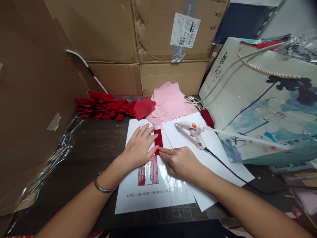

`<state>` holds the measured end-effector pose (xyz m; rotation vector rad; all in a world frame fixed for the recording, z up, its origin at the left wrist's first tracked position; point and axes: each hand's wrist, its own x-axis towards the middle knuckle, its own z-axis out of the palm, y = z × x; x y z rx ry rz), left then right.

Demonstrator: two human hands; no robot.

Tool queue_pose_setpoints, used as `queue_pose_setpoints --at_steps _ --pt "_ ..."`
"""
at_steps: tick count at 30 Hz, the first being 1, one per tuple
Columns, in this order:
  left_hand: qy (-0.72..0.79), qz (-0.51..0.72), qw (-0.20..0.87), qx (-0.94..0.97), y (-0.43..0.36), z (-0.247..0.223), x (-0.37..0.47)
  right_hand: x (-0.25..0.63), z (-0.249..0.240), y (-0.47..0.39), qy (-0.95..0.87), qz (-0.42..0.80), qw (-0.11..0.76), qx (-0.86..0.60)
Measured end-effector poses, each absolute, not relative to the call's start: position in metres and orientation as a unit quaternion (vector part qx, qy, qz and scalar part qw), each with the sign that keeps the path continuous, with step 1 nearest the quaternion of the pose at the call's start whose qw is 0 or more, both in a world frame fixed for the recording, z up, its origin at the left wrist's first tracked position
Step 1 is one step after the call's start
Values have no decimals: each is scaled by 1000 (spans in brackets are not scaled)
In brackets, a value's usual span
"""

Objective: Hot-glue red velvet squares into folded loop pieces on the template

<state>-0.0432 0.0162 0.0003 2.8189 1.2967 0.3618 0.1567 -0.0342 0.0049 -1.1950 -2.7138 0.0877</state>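
Starting at the left, we see a row of bunched dark red fabric pieces (109, 105) on the dark wood-look table (86, 145), beyond our reach of work. Between our left hand (138, 147) and our right hand (182, 162) lies a narrow dark red fabric strip (158, 139), flat on a white printed sheet (131, 201). Its long axis runs nearly straight away from us, just beyond a printed red-and-white picture (148, 171). Neither hand is nearer, as both touch it.

Our left hand spreads wide, index fingertip on the strip's far part and thumb at its near part, the other fingers splayed over the sheet; a metal bangle (99, 188) circles that wrist. Our right hand is loosely bunched, fingertips against the strip's near right edge; we cannot tell whether its thumb pinches from below.

Beyond the strip spread pink paper-like squares (170, 102). Right of it, a white glue gun with orange parts (190, 129) rests on a plain white sheet (223, 162), with a pale flower-printed paper bag (267, 112) farther right.
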Motion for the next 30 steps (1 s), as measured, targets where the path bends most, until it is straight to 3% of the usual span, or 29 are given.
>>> queue_pose_setpoints --at_steps 4,12,30 --pt "415 117 11 902 16 1 -43 161 3 -34 -916 72 139 -370" --pt "425 98 27 899 17 3 -42 162 11 -34 -927 74 89 -357" --pt "438 130 -3 889 18 2 -37 164 18 -30 -917 139 82 -364"
